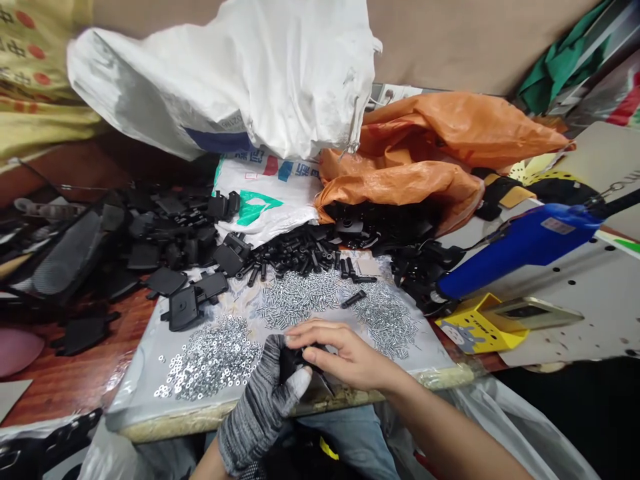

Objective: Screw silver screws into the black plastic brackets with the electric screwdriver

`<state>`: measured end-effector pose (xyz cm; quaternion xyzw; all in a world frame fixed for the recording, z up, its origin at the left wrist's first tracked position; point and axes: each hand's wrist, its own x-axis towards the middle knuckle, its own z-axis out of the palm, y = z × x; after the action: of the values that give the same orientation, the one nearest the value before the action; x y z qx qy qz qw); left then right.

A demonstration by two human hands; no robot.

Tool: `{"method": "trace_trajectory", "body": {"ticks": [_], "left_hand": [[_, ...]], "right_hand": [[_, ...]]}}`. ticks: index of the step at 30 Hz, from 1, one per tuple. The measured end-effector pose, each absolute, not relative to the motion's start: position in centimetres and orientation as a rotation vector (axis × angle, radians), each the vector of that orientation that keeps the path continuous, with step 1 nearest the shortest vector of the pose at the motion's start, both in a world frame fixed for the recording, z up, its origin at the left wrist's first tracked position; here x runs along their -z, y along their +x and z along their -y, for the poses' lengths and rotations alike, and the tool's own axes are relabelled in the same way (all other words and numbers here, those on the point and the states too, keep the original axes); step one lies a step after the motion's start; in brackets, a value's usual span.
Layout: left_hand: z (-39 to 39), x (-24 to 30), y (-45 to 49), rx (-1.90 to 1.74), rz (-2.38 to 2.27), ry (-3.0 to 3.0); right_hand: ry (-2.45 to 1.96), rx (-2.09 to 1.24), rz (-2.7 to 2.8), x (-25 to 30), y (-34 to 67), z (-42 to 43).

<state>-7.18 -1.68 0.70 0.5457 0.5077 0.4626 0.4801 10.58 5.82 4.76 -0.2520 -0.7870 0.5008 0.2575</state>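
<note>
My left hand (265, 400), in a grey knitted glove with thumb showing pale at the tip, grips a black plastic part (289, 363) at the front edge of the work board. Over the top of that part lies my right hand (345, 353), bare, its fingers bent and pressed against it. A thin dark piece juts out below the right fingers; its kind is unclear. Much of the part is hidden by the hands. Left of them is a spread of small metal washers (215, 363). Beyond lie heaps of short screws (300, 300) and more screws (387, 323).
Flat black plastic pieces (185, 307) pile up at the left, with small black cylinders (310, 250) behind the screws. An orange sack (425, 133) and white sack (250, 73) stand at the back. At right, a blue electric screwdriver (520, 247) hangs over a yellow box (475, 327).
</note>
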Motion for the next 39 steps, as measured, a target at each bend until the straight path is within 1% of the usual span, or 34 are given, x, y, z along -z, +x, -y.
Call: {"method": "trace_trajectory", "body": {"ticks": [3, 7, 11, 14, 16, 20, 22, 25, 27, 29, 33, 36, 39], "left_hand": [[1.4, -0.8, -7.6, -1.093, -1.218, 1.370], [0.7, -1.4, -7.5, -1.246, -1.324, 1.321], [0.6, -1.7, -7.3, -1.160, -1.286, 1.368], [0.5, -1.4, -7.3, -1.226, -1.373, 1.328], [0.2, -1.2, -7.7, -1.282, -1.448, 1.320], [-0.4, -1.5, -10.6, -1.259, -1.710, 1.515], [-0.4, -1.8, -12.3, -1.241, -1.856, 1.608], [0.0, -2.2, -13.7, -1.190, -1.938, 1.713], [0.4, -2.5, -13.7, -1.156, -1.918, 1.787], [0.6, -2.9, -13.2, -1.125, -1.844, 1.884], [0.6, -3.1, -12.3, -1.033, -1.716, 2.051], [0.6, -2.9, -12.1, -0.993, -1.685, 2.092], [0.6, -2.8, -12.1, -0.994, -1.682, 2.089]], "right_hand": [[-0.650, -1.366, 2.059, -4.5, 10.1, -5.5], [-0.716, -1.298, 1.874, -4.4, 9.3, -5.1], [-0.804, -1.362, 1.864, -4.0, 8.7, -4.8], [-0.852, -1.273, 1.818, -3.4, 8.2, -4.6], [-0.885, -1.115, 1.874, -3.1, 8.0, -4.5], [-1.082, -0.808, 2.031, -2.0, 8.3, -4.7], [-1.191, -0.740, 2.198, -0.8, 8.5, -4.8], [-1.256, -0.745, 2.450, 1.1, 8.5, -4.7], [-1.239, -0.773, 2.481, 1.7, 8.4, -4.7], [-1.193, -0.789, 2.382, 1.3, 8.3, -4.9], [-0.934, -0.730, 2.067, -1.4, 8.0, -5.3], [-0.740, -0.684, 2.107, -3.3, 7.8, -5.1], [-0.687, -0.694, 2.140, -3.9, 7.8, -4.5]]}}
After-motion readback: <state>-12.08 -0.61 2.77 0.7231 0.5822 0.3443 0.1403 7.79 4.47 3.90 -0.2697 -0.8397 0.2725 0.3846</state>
